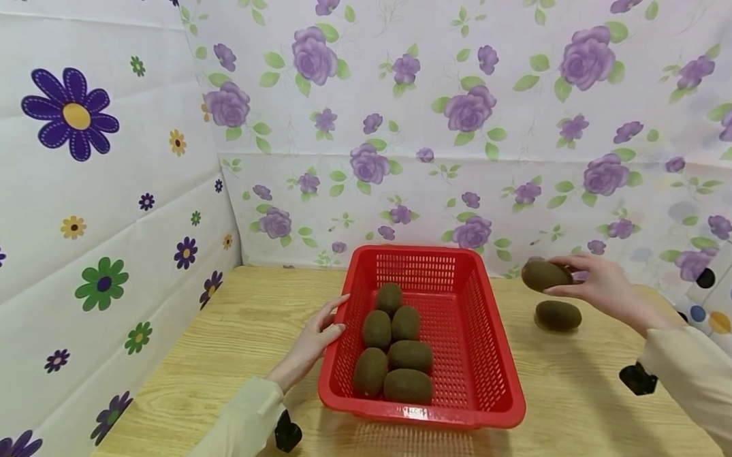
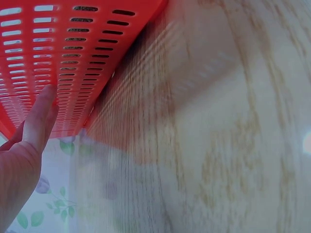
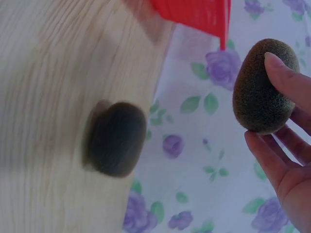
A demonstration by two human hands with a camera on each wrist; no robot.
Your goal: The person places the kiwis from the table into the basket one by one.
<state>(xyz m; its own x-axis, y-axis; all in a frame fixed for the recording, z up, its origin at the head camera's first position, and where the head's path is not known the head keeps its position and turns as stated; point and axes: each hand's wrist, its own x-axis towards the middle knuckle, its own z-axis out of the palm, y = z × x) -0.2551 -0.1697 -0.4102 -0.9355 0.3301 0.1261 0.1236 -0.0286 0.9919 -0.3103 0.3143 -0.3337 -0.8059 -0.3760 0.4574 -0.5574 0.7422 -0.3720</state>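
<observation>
In the head view my right hand (image 1: 605,287) pinches a brown kiwi (image 1: 543,276) between thumb and fingers, raised above the table right of the basket. A second kiwi (image 1: 558,316) lies on the wood just below it. The right wrist view shows the held kiwi (image 3: 265,90) with the thumb across its side. A red plastic basket (image 1: 472,328) stands in the middle, several kiwis (image 1: 406,324) grouped along its left side. My left hand (image 1: 312,338) touches the basket's left side; in the left wrist view its extended fingers (image 2: 40,114) rest against the slotted wall.
The light wooden table (image 1: 264,306) runs back to a wall hung with purple-rose cloth (image 1: 407,121). Another cloth (image 1: 97,210) with daisies covers the left side, and a dotted one (image 1: 731,292) hangs at the right. Black wrist devices (image 1: 638,379) sit under both sleeves.
</observation>
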